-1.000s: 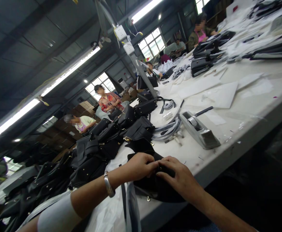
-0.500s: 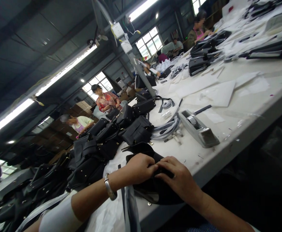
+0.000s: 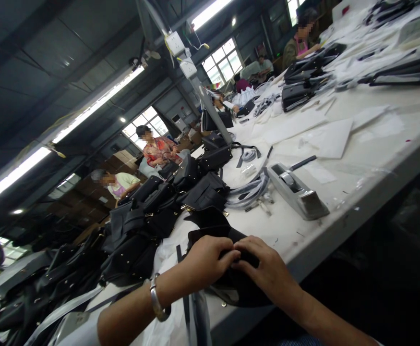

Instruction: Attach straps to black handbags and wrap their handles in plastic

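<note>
Our left hand has dipped slightly; it and our right hand, fingers nearly closed, pinch a black leather-like bag at the edge of the white surface, work we judge underway, unfinished.

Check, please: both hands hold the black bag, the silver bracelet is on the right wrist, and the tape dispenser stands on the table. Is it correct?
No: the head view shows the silver bracelet on the left wrist, not the right. The left hand and right hand hold the black bag; the tape dispenser stands on the table.
</note>
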### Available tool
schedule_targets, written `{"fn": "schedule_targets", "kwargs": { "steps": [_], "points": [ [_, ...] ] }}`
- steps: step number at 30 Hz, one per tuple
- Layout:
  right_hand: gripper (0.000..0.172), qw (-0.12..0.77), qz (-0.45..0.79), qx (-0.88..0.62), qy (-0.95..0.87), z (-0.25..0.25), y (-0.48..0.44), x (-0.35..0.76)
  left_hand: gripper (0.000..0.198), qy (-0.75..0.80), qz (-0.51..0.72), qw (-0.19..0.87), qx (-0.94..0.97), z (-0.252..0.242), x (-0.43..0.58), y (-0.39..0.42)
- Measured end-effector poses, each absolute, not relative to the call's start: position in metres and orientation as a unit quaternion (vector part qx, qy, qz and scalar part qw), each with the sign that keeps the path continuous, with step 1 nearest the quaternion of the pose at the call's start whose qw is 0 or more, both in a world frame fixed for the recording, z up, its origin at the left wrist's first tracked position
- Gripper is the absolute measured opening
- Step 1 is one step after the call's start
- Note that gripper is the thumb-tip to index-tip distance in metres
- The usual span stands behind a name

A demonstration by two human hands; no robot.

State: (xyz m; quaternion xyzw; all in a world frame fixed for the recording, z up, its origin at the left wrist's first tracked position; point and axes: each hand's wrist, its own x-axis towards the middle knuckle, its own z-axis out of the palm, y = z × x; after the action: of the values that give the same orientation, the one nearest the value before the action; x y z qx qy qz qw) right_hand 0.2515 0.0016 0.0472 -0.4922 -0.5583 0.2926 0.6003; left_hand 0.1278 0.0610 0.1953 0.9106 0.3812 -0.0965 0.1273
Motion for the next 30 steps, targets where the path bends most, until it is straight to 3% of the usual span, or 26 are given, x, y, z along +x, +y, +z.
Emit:
{"fn": "schedule_targets", "kwargs": {
  "steps": [5, 9, 15, 18, 22, 30],
  "points": [
    [0.026, 0.576, 0.273, -0.538, -0.551, 0.05, -0.003, 0.261, 0.017, 0.395, -0.068, 0.109, 0.91, 0.198, 0.125, 0.057],
    [0.018, 0.567, 0.295, -0.541, -0.546, 0.058, -0.006, 0.269, 0.033, 0.365, -0.026, 0.16, 0.917, 0.188, 0.116, 0.055],
    [0.013, 0.572, 0.387, -0.525, -0.498, 0.062, -0.008, 0.272, 0.037, 0.393, -0.02, 0.164, 0.904, 0.175, 0.11, 0.055],
    [0.02, 0.555, 0.472, -0.498, -0.47, 0.058, -0.002, 0.275, 0.034, 0.374, -0.01, 0.192, 0.907, 0.175, 0.108, 0.055],
    [0.032, 0.496, 0.574, -0.439, -0.482, 0.056, 0.011, 0.282, 0.039, 0.351, -0.005, 0.209, 0.913, 0.172, 0.103, 0.057],
    [0.029, 0.387, 0.623, -0.405, -0.546, 0.077, 0.022, 0.311, 0.044, 0.35, -0.004, 0.183, 0.919, 0.162, 0.094, 0.056]
  ]
}}
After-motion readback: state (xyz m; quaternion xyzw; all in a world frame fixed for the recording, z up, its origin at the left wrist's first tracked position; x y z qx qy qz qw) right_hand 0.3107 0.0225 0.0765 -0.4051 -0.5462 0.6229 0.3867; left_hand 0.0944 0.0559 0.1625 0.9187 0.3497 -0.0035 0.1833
